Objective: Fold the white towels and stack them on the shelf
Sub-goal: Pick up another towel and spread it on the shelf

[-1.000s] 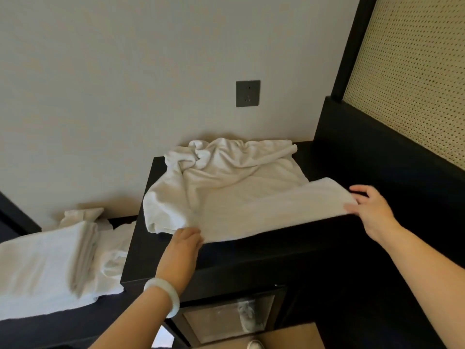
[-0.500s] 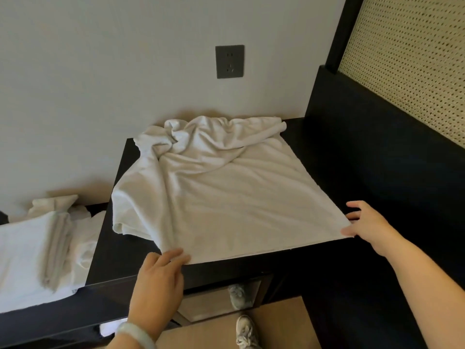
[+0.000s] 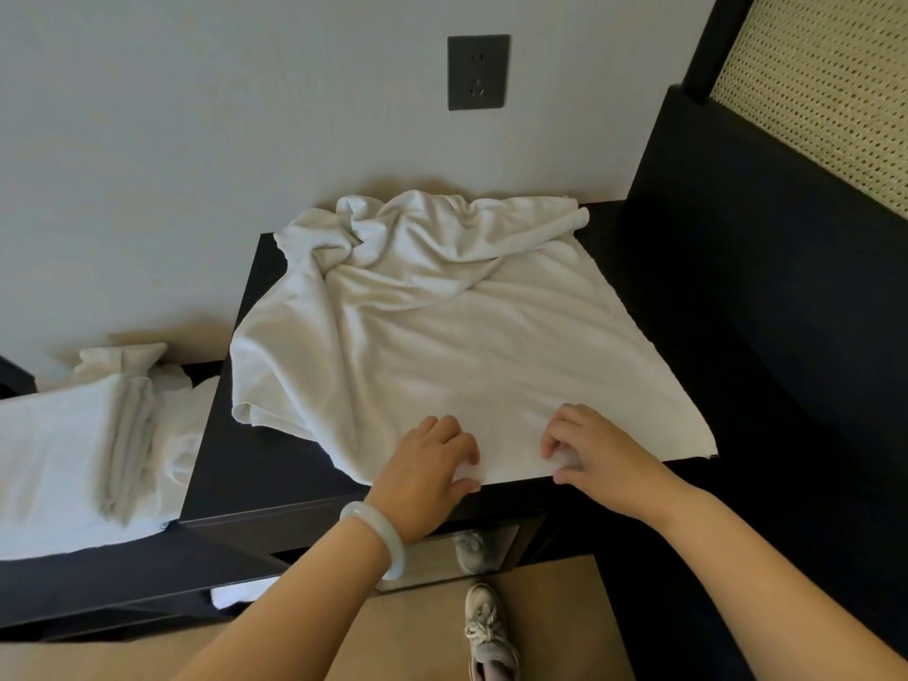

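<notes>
- Your left hand (image 3: 432, 464) is gripping the near edge of the white towel (image 3: 467, 346) on the black bench (image 3: 236, 484).
- Your right hand (image 3: 589, 452) is seemingly pinching it just beside.

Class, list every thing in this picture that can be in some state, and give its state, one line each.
towel, unfolded on the cabinet, near part flat, far end bunched
left hand, pinches the towel's near edge
right hand, pinches the towel's near edge
folded towel, folded, lying flat at the left
socket, nothing plugged in
</notes>
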Tool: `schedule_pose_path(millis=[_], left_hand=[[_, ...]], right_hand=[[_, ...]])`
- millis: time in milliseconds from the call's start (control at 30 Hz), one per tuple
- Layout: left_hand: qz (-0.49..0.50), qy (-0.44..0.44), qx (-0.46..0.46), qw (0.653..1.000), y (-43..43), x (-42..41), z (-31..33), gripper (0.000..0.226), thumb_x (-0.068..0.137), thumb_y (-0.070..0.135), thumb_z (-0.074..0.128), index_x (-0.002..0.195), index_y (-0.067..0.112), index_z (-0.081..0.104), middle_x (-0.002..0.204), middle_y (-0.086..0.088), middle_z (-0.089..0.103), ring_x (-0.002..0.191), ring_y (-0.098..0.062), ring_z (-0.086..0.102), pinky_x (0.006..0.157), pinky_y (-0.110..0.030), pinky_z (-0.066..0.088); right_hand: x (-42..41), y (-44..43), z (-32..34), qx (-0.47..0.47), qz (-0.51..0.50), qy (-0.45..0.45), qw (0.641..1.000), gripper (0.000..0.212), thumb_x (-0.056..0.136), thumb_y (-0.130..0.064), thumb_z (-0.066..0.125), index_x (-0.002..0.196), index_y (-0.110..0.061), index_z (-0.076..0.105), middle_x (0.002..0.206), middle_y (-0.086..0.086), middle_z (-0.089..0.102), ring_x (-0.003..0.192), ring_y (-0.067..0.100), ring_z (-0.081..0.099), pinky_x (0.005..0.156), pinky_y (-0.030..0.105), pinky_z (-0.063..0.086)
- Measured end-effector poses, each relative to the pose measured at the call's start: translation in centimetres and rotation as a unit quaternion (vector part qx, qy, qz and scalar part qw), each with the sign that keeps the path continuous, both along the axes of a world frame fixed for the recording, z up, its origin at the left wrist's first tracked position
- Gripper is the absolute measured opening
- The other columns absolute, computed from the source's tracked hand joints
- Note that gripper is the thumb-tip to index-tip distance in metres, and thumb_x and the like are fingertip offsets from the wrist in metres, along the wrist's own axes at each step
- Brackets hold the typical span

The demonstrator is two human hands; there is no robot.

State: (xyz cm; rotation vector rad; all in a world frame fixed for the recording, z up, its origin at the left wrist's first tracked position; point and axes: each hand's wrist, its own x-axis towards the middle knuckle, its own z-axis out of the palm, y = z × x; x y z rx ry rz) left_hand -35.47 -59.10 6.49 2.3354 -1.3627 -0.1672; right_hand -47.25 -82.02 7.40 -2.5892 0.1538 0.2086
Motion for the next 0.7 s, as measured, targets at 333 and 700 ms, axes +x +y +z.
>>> schedule_pose_path(millis=[333, 700], left_hand=[[-0.001, 0.016, -0.065, 0.998, 0.2, -0.3, 1.0, 0.016, 0.096, 0.028, 0.059, 0.095, 0.016, 0.069, 0.095, 0.003, 0.059, 0.091, -0.013, 0.048, 0.080, -0.027, 0.043], [0.165, -0.057, -0.021, 0.984, 1.0, 4.5, 1.1, 0.035, 0.100, 0.030, 0.049, 0.126, 0.011, 0.060, 0.126, -0.007, 0.058, 0.120, -0.027, 0.050, 0.104, -0.040, 0.038]], right_hand=[[-1.0, 0.4, 0.9, 0.087, -0.082, -0.060, 0.991, 0.015, 0.092, -0.013, 0.069, 0.086, -0.027, 0.069, 0.095, -0.013, 0.059, 0.092, 0.001, 0.057, 0.085, 0.015, 0.046], [5.8, 0.3, 0.1, -0.011, -0.193, -0.159, 0.968, 0.032, 0.103, -0.024, 0.048, 0.133, -0.017, 0.056, 0.139, -0.004, 0.051, 0.130, 0.015, 0.044, 0.105, 0.023, 0.033]])
